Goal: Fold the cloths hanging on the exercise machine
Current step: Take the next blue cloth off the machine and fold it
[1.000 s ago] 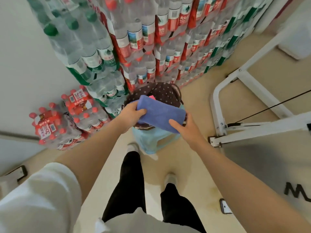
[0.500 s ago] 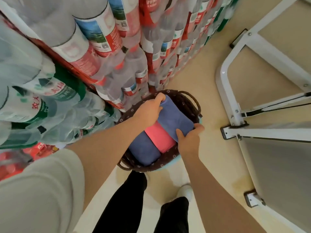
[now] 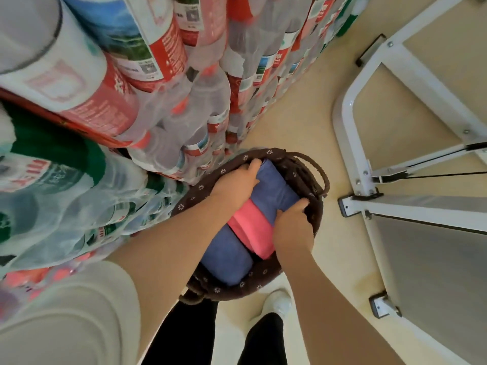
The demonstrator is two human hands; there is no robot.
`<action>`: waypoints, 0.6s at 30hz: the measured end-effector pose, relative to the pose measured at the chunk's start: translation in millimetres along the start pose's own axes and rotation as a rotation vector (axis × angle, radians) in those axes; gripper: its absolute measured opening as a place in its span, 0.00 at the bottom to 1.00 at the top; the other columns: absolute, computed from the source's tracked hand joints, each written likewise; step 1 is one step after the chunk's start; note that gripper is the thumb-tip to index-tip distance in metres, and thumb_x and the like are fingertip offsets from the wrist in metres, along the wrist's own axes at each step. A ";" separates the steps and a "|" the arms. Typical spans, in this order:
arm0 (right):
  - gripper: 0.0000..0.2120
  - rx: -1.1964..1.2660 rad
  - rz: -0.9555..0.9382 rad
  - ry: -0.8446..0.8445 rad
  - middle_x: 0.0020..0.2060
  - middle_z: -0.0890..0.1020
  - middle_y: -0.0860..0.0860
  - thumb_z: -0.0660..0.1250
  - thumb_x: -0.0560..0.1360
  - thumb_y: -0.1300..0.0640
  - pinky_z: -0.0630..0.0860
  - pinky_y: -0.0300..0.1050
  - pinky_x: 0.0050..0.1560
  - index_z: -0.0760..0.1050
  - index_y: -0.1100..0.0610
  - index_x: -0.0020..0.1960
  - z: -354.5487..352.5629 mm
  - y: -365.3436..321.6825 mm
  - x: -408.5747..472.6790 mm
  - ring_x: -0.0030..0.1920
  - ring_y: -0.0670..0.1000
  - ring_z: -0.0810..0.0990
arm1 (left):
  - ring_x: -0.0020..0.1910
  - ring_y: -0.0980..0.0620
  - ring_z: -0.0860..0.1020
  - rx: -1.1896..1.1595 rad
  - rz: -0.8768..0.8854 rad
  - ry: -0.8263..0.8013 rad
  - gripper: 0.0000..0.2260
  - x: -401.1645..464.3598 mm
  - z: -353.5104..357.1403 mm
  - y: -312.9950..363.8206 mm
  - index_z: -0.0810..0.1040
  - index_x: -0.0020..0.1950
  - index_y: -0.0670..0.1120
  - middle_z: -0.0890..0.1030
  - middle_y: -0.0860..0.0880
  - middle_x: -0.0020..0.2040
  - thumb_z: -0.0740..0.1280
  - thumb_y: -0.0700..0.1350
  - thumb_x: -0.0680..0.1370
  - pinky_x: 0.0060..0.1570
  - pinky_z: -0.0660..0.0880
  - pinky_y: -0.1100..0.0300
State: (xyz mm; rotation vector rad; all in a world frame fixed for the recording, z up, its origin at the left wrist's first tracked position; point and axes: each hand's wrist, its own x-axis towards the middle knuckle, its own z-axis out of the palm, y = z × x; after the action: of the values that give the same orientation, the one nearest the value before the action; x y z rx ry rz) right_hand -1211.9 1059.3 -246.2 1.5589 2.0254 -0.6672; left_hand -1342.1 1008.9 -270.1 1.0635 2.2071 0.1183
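Observation:
A brown basket (image 3: 315, 214) with small white flowers stands on the floor below me. Inside lie three folded cloths side by side: a blue cloth (image 3: 276, 188) at the far end, a pink cloth (image 3: 253, 230) in the middle, and another blue cloth (image 3: 226, 262) nearest me. My left hand (image 3: 234, 187) grips the left end of the far blue cloth, fingers curled over its edge. At that cloth's right end, by the basket wall, my right hand (image 3: 292, 225) holds on with fingers tucked down.
Shrink-wrapped packs of water bottles (image 3: 137, 101) are stacked high on the left, right against the basket. The white frame of the exercise machine (image 3: 350, 143) stands on the beige floor to the right, with a black cable (image 3: 442, 176). My legs and a white shoe (image 3: 276, 304) are below.
The far blue cloth went from held above the basket down into it beside the pink cloth. Both hands followed it in, and my head dropped closer to the basket.

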 end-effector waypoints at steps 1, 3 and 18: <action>0.29 -0.168 -0.043 0.001 0.61 0.76 0.59 0.53 0.81 0.54 0.74 0.49 0.49 0.44 0.66 0.74 -5.7 0.8 -3.6 0.57 0.59 0.79 | 0.52 0.42 0.77 0.049 0.017 0.076 0.18 -6.3 1.9 -3.8 0.64 0.67 0.41 0.76 0.41 0.57 0.60 0.46 0.79 0.46 0.73 0.52; 0.27 -0.480 -0.222 0.256 0.52 0.80 0.57 0.62 0.76 0.54 0.73 0.44 0.36 0.61 0.66 0.70 -11.3 4.2 -7.4 0.45 0.55 0.83 | 0.46 0.47 0.76 0.223 0.142 0.321 0.22 -21.3 11.9 -10.8 0.70 0.61 0.42 0.77 0.44 0.51 0.67 0.52 0.71 0.39 0.73 0.56; 0.38 -0.625 -0.677 -0.125 0.74 0.50 0.59 0.56 0.80 0.56 0.72 0.54 0.54 0.30 0.43 0.73 1.9 -19.8 25.8 0.66 0.62 0.64 | 0.29 0.51 0.77 0.260 0.026 0.050 0.27 -59.2 55.6 -18.3 0.74 0.33 0.46 0.77 0.49 0.30 0.79 0.61 0.47 0.27 0.71 0.63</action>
State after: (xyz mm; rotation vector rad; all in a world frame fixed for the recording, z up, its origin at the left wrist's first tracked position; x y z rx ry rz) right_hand -1236.7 1072.4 -262.8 0.4627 2.3461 -0.2845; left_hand -1294.3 943.0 -287.6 1.2414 2.2983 -0.1354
